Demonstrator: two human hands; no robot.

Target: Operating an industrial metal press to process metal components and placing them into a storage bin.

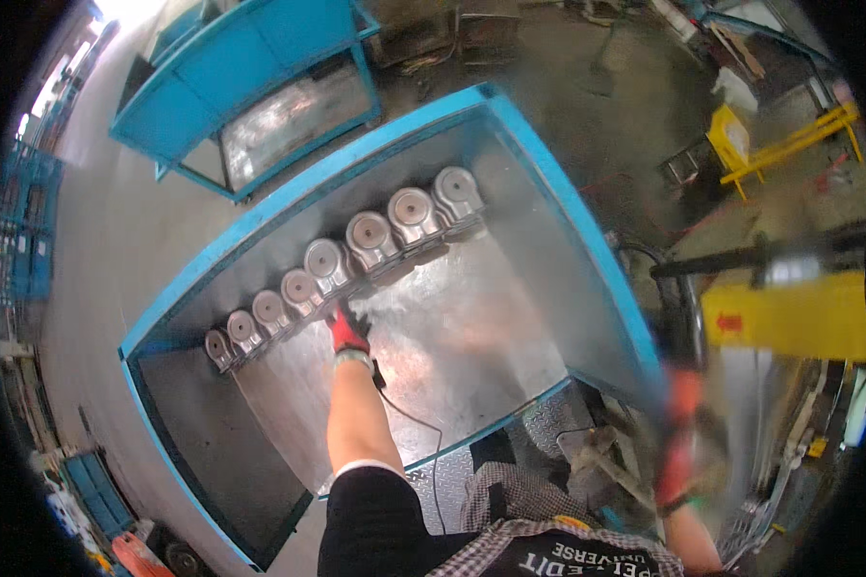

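left hand (346,332) touching metal parts (329,264)

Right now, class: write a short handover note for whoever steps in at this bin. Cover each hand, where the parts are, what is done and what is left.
Left hand: gloved, stretched into the blue metal bin, touching the row of pressed metal parts near its middle.
Right hand: gloved, blurred, outside the bin near a metal piece; grip unclear.
Parts: seven stand side by side along the bin's far wall.
Done: that one row is in place.
Left: the bin floor in front of the row lies bare.
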